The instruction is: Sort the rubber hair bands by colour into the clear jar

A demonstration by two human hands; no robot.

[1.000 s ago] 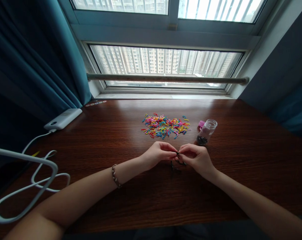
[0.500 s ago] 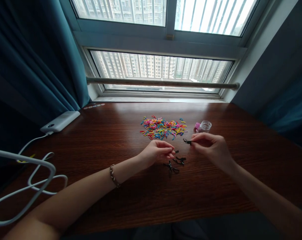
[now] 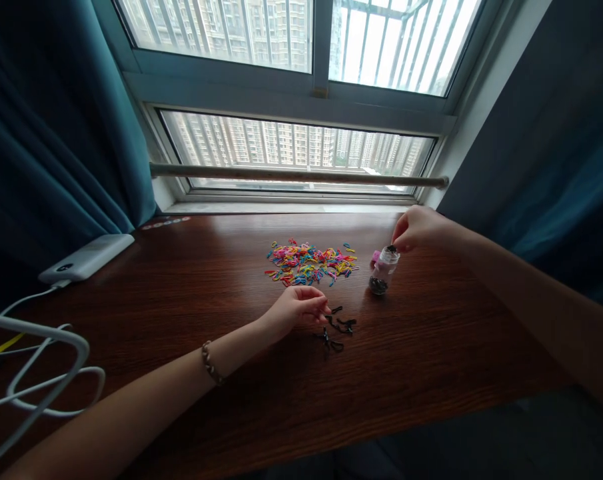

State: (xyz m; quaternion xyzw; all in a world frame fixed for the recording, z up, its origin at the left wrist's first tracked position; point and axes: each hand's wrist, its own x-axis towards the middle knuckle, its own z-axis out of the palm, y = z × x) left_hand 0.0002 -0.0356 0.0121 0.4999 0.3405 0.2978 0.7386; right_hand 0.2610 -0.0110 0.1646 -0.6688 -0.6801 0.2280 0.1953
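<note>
My right hand (image 3: 417, 229) pinches small black bands at the mouth of a clear jar (image 3: 384, 270), which stands upright with dark bands at its bottom. My left hand (image 3: 297, 312) has its thumb and fingers together beside several loose black bands (image 3: 342, 325) on the wooden table; what it holds, if anything, is too small to make out. Behind my left hand lies a spread pile of colourful bands (image 3: 308, 262). A pink object (image 3: 375, 259) is at the jar's left side.
A white power bank (image 3: 87, 257) with white cables (image 3: 46, 330) lies on the table (image 3: 181, 287) at the left. A blue curtain (image 3: 66, 127) hangs at the left, and a metal rail (image 3: 296, 175) crosses the window behind the table.
My right hand has moved up and away from me, to the jar's mouth, with the black bands. The view has shifted a little; my left hand stays near the loose black bands.
</note>
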